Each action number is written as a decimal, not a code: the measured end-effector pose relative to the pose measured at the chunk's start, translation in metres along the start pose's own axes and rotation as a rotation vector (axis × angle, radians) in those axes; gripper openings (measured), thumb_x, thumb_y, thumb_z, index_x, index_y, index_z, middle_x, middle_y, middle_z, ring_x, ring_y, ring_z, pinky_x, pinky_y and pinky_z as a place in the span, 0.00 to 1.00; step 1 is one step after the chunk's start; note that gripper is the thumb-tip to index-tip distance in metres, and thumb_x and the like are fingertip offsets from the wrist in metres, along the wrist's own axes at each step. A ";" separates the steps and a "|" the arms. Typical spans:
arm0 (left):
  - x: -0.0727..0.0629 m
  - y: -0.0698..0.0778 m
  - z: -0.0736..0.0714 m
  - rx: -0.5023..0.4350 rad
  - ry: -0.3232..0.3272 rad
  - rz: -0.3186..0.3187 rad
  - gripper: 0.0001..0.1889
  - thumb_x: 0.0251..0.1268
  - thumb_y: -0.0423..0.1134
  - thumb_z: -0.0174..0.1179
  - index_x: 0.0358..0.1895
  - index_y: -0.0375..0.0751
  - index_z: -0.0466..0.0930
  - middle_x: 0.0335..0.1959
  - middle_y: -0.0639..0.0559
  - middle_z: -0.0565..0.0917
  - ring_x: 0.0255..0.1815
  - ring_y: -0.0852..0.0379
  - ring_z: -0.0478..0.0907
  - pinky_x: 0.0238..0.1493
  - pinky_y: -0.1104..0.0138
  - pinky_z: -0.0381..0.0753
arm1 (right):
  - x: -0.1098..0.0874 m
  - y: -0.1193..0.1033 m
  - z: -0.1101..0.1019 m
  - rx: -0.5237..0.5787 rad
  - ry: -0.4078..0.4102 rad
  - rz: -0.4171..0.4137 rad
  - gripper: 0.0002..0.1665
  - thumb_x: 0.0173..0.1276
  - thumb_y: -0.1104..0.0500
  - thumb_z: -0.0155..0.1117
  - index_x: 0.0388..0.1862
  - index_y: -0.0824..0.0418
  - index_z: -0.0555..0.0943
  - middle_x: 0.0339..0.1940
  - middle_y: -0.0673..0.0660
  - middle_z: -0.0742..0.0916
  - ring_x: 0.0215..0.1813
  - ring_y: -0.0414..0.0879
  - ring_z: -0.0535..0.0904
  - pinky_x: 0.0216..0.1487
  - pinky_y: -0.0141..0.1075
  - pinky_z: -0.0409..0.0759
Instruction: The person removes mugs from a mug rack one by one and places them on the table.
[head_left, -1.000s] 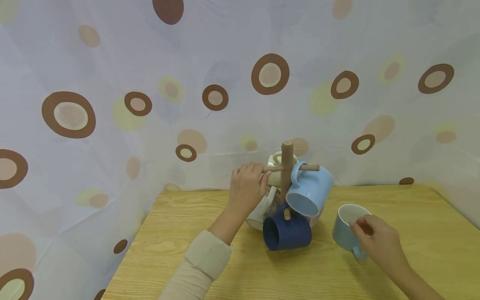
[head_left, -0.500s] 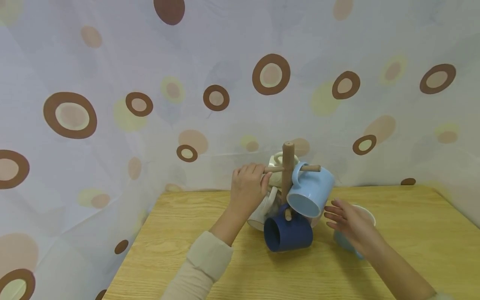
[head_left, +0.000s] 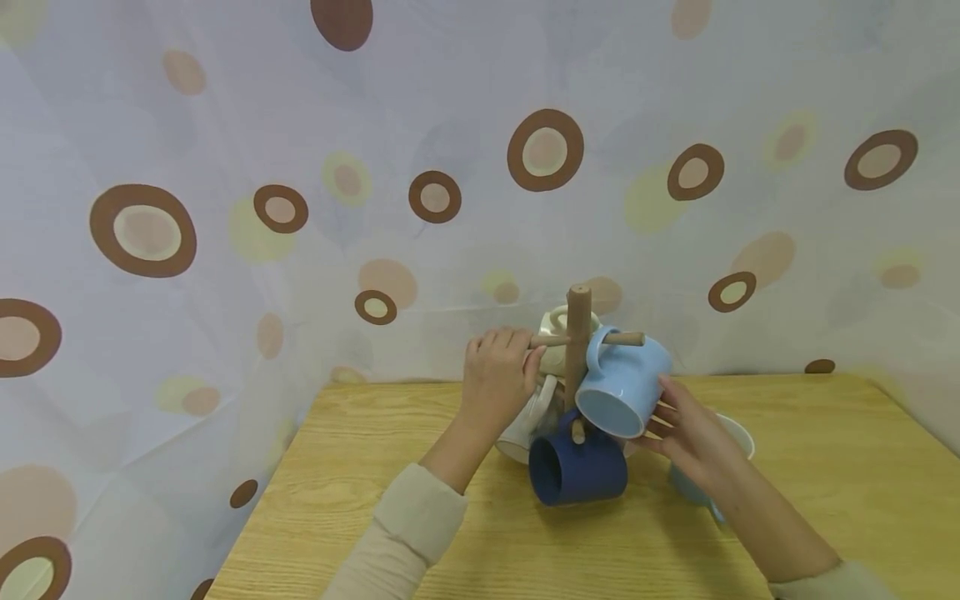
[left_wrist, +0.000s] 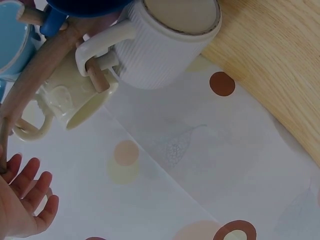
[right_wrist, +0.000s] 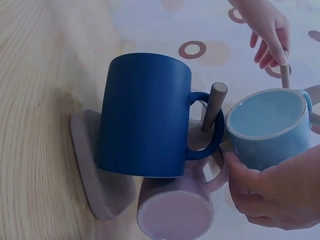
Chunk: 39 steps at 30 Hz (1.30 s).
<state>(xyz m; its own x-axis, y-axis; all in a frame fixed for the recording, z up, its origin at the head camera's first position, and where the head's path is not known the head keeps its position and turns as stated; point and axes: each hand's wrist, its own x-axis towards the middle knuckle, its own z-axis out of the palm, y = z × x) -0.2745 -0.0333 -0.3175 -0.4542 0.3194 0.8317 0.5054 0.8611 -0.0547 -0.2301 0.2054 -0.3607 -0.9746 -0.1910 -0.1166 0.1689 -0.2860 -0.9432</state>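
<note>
A wooden mug tree [head_left: 579, 321] carries several mugs on its pegs. My left hand [head_left: 495, 375] grips its upper left peg [head_left: 550, 340]. On the upper right peg a light blue mug [head_left: 622, 383] hangs tilted, mouth toward me. My right hand [head_left: 693, 433] lies along that mug's right side and underside, fingers extended and only slightly bent, their tips partly hidden. Lower down hang a navy mug [head_left: 585, 477], a white ribbed mug [left_wrist: 160, 55] and a pink mug [right_wrist: 175, 215]. A cream mug [left_wrist: 72, 95] hangs behind the post.
Behind my right hand, another pale blue mug [head_left: 682, 483] stands upright on the wooden table [head_left: 360, 467], partly covered by the wrist. The tree's base [right_wrist: 90, 165] shows beneath the navy mug. A patterned sheet [head_left: 225, 125] hangs behind and left of the table.
My right hand has left the standing pale blue mug and moved leftward to the hanging light blue mug. The left hand keeps its grip on the peg.
</note>
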 end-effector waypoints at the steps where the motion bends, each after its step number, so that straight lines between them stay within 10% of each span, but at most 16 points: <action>1: 0.000 0.000 0.000 -0.003 0.001 -0.001 0.09 0.62 0.46 0.58 0.35 0.45 0.79 0.31 0.53 0.84 0.36 0.56 0.81 0.38 0.63 0.76 | 0.001 -0.001 0.001 0.018 -0.004 0.007 0.42 0.72 0.40 0.37 0.72 0.56 0.32 0.70 0.60 0.49 0.62 0.46 0.61 0.52 0.37 0.75; 25: -0.001 0.001 0.004 -0.037 -0.009 -0.025 0.09 0.62 0.45 0.58 0.34 0.43 0.79 0.31 0.52 0.84 0.38 0.55 0.81 0.39 0.61 0.77 | 0.009 0.000 0.018 0.181 0.097 0.094 0.47 0.69 0.41 0.46 0.73 0.50 0.31 0.59 0.52 0.60 0.64 0.49 0.57 0.49 0.35 0.75; 39: -0.001 0.000 0.002 -0.057 -0.021 -0.051 0.10 0.62 0.47 0.57 0.35 0.44 0.80 0.31 0.52 0.84 0.36 0.54 0.81 0.39 0.61 0.77 | 0.006 0.002 0.021 0.186 0.161 0.091 0.49 0.69 0.41 0.46 0.73 0.55 0.30 0.60 0.53 0.61 0.44 0.34 0.74 0.47 0.31 0.76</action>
<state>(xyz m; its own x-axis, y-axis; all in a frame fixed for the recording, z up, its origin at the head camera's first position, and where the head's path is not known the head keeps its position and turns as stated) -0.2760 -0.0327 -0.3194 -0.4958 0.2841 0.8207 0.5217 0.8529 0.0198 -0.2322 0.1835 -0.3569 -0.9626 -0.0757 -0.2601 0.2660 -0.4452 -0.8550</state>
